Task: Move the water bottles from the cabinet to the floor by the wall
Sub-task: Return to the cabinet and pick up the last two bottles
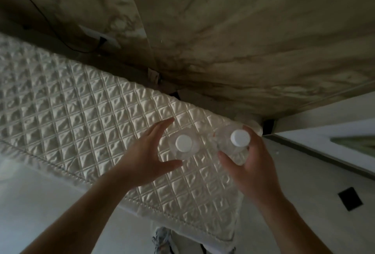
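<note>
Left hand (pixel 149 158), seen from above, is spread open with fingers and thumb apart, cupped around but not closed on a clear plastic water bottle with a white round cap (pixel 183 143); whether any fingertip touches it cannot be told. Right hand (pixel 250 164) is wrapped around a second clear plastic water bottle with a white cap (pixel 240 138), thumb on its near side and fingers behind. Both bottles stand upright, just beside each other, over the corner of a white quilted mattress (pixel 85 107) with a diamond-stitched surface. Beyond the mattress rises a beige marbled wall (pixel 243 40); pale floor (pixel 304 182) lies to the right.
</note>
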Motion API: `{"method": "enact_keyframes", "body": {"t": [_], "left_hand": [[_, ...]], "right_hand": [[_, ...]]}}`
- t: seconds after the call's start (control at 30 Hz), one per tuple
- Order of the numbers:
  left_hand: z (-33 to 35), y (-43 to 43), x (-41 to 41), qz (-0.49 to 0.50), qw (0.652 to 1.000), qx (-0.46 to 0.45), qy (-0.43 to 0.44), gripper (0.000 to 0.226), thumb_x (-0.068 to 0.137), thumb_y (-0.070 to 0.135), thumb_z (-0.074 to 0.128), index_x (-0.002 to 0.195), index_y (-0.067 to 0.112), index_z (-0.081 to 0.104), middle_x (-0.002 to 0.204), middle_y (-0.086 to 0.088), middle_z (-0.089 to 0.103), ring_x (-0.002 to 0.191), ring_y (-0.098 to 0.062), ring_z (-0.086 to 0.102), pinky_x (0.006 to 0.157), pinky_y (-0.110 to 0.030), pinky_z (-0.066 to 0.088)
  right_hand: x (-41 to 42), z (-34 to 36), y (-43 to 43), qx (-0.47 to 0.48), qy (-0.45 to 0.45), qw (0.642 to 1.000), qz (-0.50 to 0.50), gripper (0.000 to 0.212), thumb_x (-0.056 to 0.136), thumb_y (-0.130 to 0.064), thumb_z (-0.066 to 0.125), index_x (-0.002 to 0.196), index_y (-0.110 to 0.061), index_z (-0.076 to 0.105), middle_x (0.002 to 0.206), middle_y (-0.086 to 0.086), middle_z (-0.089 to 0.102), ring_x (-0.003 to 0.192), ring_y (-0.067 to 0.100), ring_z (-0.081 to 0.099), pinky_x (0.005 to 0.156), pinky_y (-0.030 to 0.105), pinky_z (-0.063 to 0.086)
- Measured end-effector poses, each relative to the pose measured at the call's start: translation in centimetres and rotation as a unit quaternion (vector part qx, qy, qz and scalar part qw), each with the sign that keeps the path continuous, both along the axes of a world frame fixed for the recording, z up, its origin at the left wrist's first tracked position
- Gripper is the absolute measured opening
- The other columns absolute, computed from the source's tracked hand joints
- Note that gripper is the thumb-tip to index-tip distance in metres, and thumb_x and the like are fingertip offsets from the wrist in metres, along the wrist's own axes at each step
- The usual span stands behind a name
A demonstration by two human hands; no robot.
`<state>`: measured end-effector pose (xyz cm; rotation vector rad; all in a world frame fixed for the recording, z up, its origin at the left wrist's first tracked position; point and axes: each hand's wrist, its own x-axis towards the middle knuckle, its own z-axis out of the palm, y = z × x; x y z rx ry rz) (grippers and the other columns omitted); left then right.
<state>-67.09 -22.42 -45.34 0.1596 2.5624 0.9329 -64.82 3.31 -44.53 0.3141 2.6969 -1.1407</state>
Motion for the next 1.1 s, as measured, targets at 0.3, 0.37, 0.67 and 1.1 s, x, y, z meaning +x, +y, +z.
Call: {"method": "enact_keyframes", "body": {"t": [0.3, 0.37, 0.67, 1.1], "left_hand": [[-1.9, 1.0, 0.4, 0.017, 0.995, 0.068, 0.076, 0.079, 0.066, 0.047, 0.08, 0.136, 0.035, 0.044, 0.128, 0.01, 0.061, 0.111, -0.01, 0.062, 0.088, -0.038, 0.055], [-1.9, 1.2, 0.4, 0.019, 0.993, 0.076, 0.089, 0.076, 0.066, 0.046, 0.079, 0.133, 0.031, 0.047, 0.124, 0.01, 0.063, 0.107, -0.01, 0.063, 0.085, -0.039, 0.056], [-1.2, 1.3, 0.2, 0.032, 0.993, 0.086, 0.074, 0.074, 0.068, 0.04, 0.084, 0.133, 0.029, 0.051, 0.124, 0.012, 0.062, 0.11, -0.006, 0.061, 0.089, -0.037, 0.055], [8.3, 2.6, 1.3, 0.068, 0.985, 0.114, 0.109, 0.072, 0.067, 0.036, 0.088, 0.128, 0.039, 0.051, 0.117, 0.028, 0.06, 0.11, 0.001, 0.06, 0.093, -0.024, 0.053]], "right_hand": [[-0.2, -1.6, -0.6, -0.005, 0.041, 0.998, -0.04, 0.074, 0.071, -0.051, 0.074, 0.132, -0.02, 0.048, 0.125, -0.005, 0.06, 0.116, 0.01, 0.056, 0.096, 0.031, 0.049], [-0.2, -1.7, -0.8, -0.009, 0.045, 0.998, -0.047, 0.073, 0.071, -0.051, 0.074, 0.132, -0.019, 0.049, 0.125, -0.005, 0.061, 0.116, 0.01, 0.057, 0.095, 0.033, 0.05], [-0.6, -0.6, -1.1, -0.005, 0.066, 0.995, -0.068, 0.064, 0.07, -0.05, 0.073, 0.124, -0.021, 0.054, 0.116, -0.006, 0.063, 0.107, 0.01, 0.06, 0.089, 0.037, 0.053], [0.8, 8.2, 0.8, -0.044, 0.085, 0.994, -0.055, 0.057, 0.07, -0.045, 0.077, 0.118, -0.027, 0.055, 0.107, -0.011, 0.062, 0.099, 0.005, 0.06, 0.084, 0.037, 0.054]]}}
